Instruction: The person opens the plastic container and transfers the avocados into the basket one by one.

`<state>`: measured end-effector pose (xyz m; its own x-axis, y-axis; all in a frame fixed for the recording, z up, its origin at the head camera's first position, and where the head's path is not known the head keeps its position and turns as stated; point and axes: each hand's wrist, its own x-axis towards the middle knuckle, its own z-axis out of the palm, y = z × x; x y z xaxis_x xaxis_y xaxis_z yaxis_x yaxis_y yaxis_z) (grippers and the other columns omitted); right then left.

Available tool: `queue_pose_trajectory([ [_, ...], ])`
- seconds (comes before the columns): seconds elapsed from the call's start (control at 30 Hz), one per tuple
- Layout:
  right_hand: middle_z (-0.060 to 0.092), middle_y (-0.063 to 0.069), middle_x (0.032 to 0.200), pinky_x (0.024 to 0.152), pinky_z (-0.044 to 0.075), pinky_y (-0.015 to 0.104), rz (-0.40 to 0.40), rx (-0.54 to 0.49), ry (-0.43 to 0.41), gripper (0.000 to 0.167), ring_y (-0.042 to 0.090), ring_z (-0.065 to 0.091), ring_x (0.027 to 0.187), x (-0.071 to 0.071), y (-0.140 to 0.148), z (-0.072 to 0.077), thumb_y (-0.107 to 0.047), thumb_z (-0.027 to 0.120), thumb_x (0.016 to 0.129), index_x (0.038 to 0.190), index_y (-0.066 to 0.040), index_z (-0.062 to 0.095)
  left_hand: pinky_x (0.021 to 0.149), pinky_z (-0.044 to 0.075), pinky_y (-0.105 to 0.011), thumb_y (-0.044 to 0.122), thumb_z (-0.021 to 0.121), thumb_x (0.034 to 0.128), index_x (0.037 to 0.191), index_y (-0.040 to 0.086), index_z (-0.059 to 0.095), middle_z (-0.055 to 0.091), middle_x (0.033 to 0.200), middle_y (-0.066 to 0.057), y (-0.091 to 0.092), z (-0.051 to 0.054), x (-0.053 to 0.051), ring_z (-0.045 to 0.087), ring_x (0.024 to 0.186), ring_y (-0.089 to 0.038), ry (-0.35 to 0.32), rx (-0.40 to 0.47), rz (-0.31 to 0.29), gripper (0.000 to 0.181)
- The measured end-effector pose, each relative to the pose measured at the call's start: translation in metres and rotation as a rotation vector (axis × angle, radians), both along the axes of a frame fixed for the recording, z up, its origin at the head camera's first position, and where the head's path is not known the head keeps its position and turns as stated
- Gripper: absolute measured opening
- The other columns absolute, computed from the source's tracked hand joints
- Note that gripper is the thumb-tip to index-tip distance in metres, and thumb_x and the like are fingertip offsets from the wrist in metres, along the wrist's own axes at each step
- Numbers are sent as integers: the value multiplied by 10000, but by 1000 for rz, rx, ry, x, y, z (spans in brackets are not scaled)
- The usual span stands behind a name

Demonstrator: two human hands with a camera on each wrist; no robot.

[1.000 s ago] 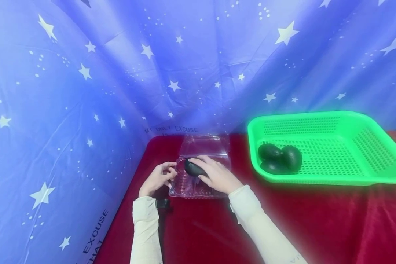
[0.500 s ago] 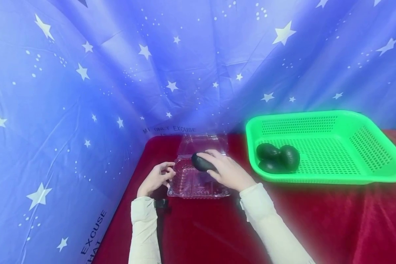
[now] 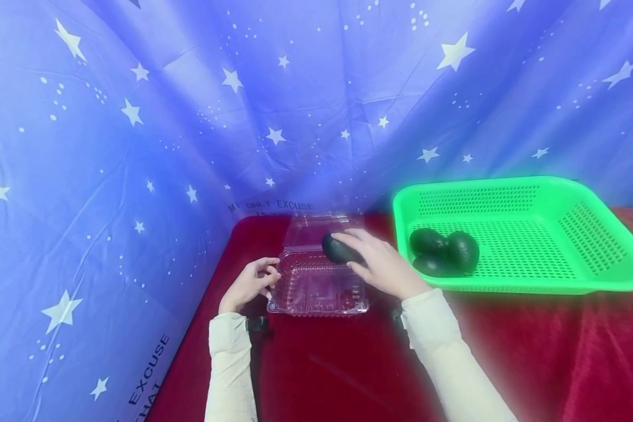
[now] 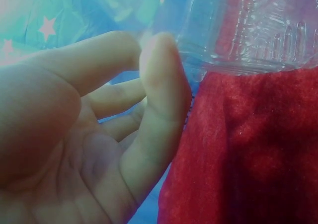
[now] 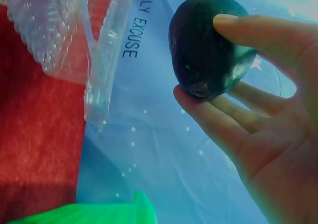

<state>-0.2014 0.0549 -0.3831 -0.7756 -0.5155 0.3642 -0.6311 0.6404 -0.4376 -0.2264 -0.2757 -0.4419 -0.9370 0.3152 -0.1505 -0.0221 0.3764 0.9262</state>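
Note:
My right hand (image 3: pixel 382 261) holds a dark avocado (image 3: pixel 340 249) above the back right part of a clear plastic clamshell container (image 3: pixel 316 287). In the right wrist view the avocado (image 5: pixel 206 45) sits between thumb and fingertips, apart from the container (image 5: pixel 99 75). The lid (image 3: pixel 316 231) stands raised at the back. At the container's left rim my left hand (image 3: pixel 250 287) has thumb and fingers curled together, pinching the edge. Seen from the left wrist, those fingertips (image 4: pixel 161 60) meet at the container's corner (image 4: pixel 198 60); the exact contact is blurred.
A green perforated basket (image 3: pixel 527 287) stands to the right, with three dark avocados (image 3: pixel 461 252) grouped at its left end. Red cloth (image 3: pixel 337 363) covers the table. A blue curtain with stars (image 3: pixel 316 99) hangs behind and along the left side.
My right hand has lifted the avocado from over the container's left part and carried it right and back, towards the basket. The left hand stays at the rim.

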Motion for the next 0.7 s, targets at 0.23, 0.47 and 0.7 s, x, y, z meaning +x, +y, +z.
queue_pose_trajectory([
  [0.23,485,133,1463,1074,451,488,-12,-5,-31,682,302,468,1361,3,16,4,-98,743,876,1489,-152,449,509,556,-264,-7,615,946,1385,-101,458,570,985,-172,-1,-1,0,584,676,-168,-8,6,1,476],
  [0.47,475,125,1451,1072,449,497,-21,-40,14,680,295,456,1358,5,32,6,-87,726,887,1496,-126,426,506,547,-247,-9,618,943,1385,-93,461,557,956,-122,0,-2,-1,581,678,-162,-14,14,7,476],
  [0.7,473,138,1459,1067,448,518,-45,-41,42,680,323,467,1351,5,48,5,-70,731,878,1488,-103,429,512,565,-288,-8,623,943,1392,-96,456,564,978,-162,-1,-2,-1,583,674,-160,-13,10,2,487],
])
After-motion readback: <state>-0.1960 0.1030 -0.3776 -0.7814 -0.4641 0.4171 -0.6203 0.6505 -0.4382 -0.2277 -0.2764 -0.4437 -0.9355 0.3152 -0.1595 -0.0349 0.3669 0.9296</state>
